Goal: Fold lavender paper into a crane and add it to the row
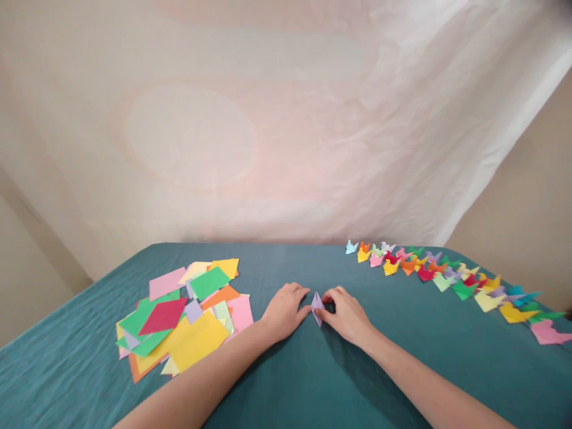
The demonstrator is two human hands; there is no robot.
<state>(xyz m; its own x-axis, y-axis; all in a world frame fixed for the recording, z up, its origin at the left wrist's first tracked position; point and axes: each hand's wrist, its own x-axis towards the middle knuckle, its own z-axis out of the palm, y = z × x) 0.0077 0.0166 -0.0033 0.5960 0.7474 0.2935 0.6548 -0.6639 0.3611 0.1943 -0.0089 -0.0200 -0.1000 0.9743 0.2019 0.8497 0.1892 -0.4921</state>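
A small lilac folded paper piece (317, 307) lies on the teal cloth-covered table (313, 369) between my hands. My left hand (285, 311) rests knuckles-up just left of it, fingers curled, thumb and fingertips pinching its left edge. My right hand (346, 316) lies on the other side, fingers curled and pressing the paper's right edge. Both forearms reach in from the bottom of the view.
A loose pile of coloured paper squares (183, 319) lies at the left of the table. A long row of several finished folded paper birds (447, 274) runs along the right side toward the table's edge. A pale cloth backdrop (268, 131) hangs behind.
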